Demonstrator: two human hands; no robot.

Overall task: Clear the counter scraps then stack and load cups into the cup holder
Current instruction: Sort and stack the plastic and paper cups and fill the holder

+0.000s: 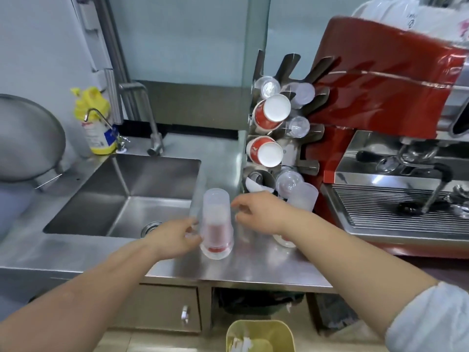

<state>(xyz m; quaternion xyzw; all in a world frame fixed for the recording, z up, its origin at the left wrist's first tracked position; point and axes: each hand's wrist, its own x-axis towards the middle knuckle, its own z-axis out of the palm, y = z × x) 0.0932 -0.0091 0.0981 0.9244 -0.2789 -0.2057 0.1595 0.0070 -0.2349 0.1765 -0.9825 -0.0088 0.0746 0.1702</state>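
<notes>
A stack of frosted plastic cups [217, 224] stands upside down on the steel counter [253, 270], with red showing through its lower part. My left hand [175, 237] is at its left and pinches the rim of a faint clear cup [196, 199] that stands beside the stack. My right hand [258, 214] hovers just right of the stack with fingers loosely curled, holding nothing. Behind my right wrist stands another frosted cup [305, 196], and a further cup [285, 241] shows under it. The cup holder [308, 166] on the right carries red paper cups [271, 113] and clear cups.
A steel sink [127, 196] with a tap lies to the left, with a yellow bottle [97, 123] behind it. A red espresso machine [380, 97] fills the right side. A pale green bin [261, 336] stands on the floor below the counter edge.
</notes>
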